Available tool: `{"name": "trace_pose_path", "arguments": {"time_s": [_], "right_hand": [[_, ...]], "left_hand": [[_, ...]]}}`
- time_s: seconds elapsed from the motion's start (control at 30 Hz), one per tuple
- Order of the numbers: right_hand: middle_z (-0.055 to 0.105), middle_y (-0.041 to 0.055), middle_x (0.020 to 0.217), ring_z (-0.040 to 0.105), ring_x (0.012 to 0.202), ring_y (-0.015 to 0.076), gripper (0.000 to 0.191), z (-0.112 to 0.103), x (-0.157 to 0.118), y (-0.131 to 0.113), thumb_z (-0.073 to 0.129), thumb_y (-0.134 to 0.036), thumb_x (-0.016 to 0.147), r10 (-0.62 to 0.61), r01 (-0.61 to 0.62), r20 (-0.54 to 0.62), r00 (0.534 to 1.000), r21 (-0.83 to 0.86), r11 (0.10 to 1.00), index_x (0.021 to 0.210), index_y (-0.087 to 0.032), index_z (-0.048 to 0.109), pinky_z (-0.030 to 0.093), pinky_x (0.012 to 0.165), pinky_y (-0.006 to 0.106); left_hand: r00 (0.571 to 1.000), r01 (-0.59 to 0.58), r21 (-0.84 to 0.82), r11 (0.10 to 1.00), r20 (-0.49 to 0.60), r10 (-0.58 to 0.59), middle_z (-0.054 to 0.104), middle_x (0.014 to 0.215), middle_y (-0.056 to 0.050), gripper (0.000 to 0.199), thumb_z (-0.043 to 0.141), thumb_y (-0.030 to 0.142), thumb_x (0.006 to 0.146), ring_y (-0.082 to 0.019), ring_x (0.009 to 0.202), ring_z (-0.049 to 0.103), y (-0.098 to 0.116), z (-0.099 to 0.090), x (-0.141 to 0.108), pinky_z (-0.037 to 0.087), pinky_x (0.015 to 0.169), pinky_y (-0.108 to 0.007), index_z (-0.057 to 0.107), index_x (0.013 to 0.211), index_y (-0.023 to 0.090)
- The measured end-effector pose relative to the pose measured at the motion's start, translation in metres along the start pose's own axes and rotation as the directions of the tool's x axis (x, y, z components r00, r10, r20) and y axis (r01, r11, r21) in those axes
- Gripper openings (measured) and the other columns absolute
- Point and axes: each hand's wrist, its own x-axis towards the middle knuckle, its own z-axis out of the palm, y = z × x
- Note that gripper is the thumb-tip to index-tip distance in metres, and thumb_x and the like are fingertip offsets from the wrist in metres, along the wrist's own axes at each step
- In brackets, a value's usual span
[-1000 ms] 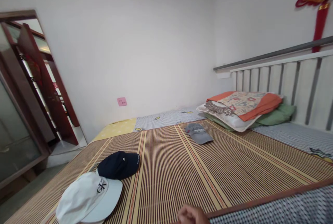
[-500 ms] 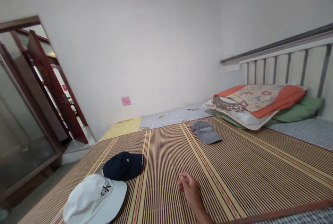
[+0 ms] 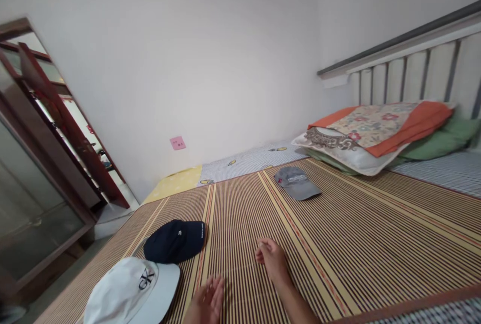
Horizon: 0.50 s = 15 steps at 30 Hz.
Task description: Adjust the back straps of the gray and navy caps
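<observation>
My right hand point(image 3: 271, 259) is over the middle of the striped bamboo mat point(image 3: 240, 213), its fingers curled in toward the thumb, with nothing visible in them. At the bottom edge my left hand point(image 3: 206, 298) shows with fingers stretched out and nothing held. Just left of it lies a white baseball cap point(image 3: 124, 291) with black "CK" lettering. A navy baseball cap point(image 3: 171, 241) touches it from behind, brim to the right. Farther back on the mat, beyond my right hand, rests a grey cap point(image 3: 296, 182).
Stacked pillows point(image 3: 376, 136), orange, floral and green, lie at the right by the slatted white headboard point(image 3: 398, 81). A pink note point(image 3: 178, 143) is stuck on the wall. Yellow cloth point(image 3: 176, 181) covers the far bed corner. On the left is a doorway with a brown door point(image 3: 71, 118).
My left hand has come into view from below, beside the white cap. The right hand has barely moved, still curled. The view has shifted slightly; the caps lie where they were.
</observation>
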Motion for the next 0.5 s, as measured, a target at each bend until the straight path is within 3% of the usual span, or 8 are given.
{"name": "trace_pose_path", "arguments": {"time_s": [0.07, 0.2, 0.5], "right_hand": [[0.068, 0.0002, 0.057, 0.067, 0.052, 0.0198, 0.026, 0.001, 0.001, 0.0, 0.061, -0.041, 0.072, 0.013, -0.013, 0.004, 1.0, 0.006, 1.0, 0.083, -0.019, 0.071, 0.054, 0.051, 0.029], [0.067, -0.0006, 0.054, 0.065, 0.048, 0.0182, 0.018, 0.004, 0.004, -0.001, 0.061, -0.034, 0.074, 0.046, -0.046, 0.011, 0.999, 0.014, 0.999, 0.081, -0.02, 0.07, 0.05, 0.047, 0.026], [0.066, -0.0017, 0.053, 0.063, 0.044, 0.0161, 0.011, 0.005, 0.009, 0.002, 0.061, -0.029, 0.08, 0.094, -0.094, 0.035, 0.995, -0.011, 0.996, 0.077, -0.02, 0.068, 0.047, 0.044, 0.024]], "left_hand": [[0.995, 0.103, -0.154, 0.983, -0.003, -0.104, 0.063, 0.137, -0.028, 0.051, 0.056, 0.005, 0.09, -0.033, 0.112, 0.075, 0.012, 0.026, 0.014, 0.068, 0.068, -0.032, 0.049, 0.14, 0.01], [0.987, 0.154, -0.202, 0.967, -0.017, -0.161, 0.063, 0.134, -0.025, 0.054, 0.051, 0.004, 0.09, -0.029, 0.097, 0.078, 0.024, 0.06, 0.037, 0.068, 0.06, -0.032, 0.042, 0.143, 0.012], [0.98, 0.171, -0.289, 0.942, -0.047, -0.192, 0.067, 0.122, -0.018, 0.065, 0.045, 0.005, 0.085, -0.023, 0.077, 0.076, 0.032, 0.078, 0.084, 0.066, 0.057, -0.034, 0.038, 0.149, 0.011]]}}
